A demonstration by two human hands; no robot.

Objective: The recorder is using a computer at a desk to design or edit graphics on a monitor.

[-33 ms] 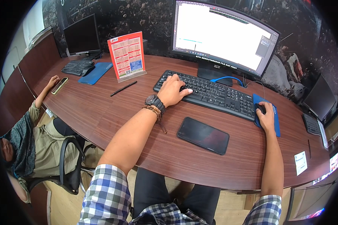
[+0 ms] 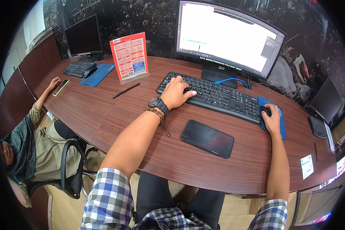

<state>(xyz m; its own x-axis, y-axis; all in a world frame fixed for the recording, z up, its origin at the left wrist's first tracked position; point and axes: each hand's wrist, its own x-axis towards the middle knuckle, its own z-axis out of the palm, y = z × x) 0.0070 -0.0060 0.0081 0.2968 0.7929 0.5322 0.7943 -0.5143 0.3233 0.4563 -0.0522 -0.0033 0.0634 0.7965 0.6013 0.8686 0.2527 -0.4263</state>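
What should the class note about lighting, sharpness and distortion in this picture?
Head view: fisheye distortion bows the desk, with black corners; the large monitor is mostly bright white, whether overexposed or blank is unclear; the black phone shows faint sheen; the left hand, right hand and keyboard look unblurred.

The keyboard (image 2: pixel 222 97) looks matt plastic, the phone (image 2: pixel 207 138) glossy, the desk (image 2: pixel 103 115) smooth wood.

Head-worn fisheye, looking down across keyboard (image 2: pixel 223 99), desk (image 2: pixel 103 119).
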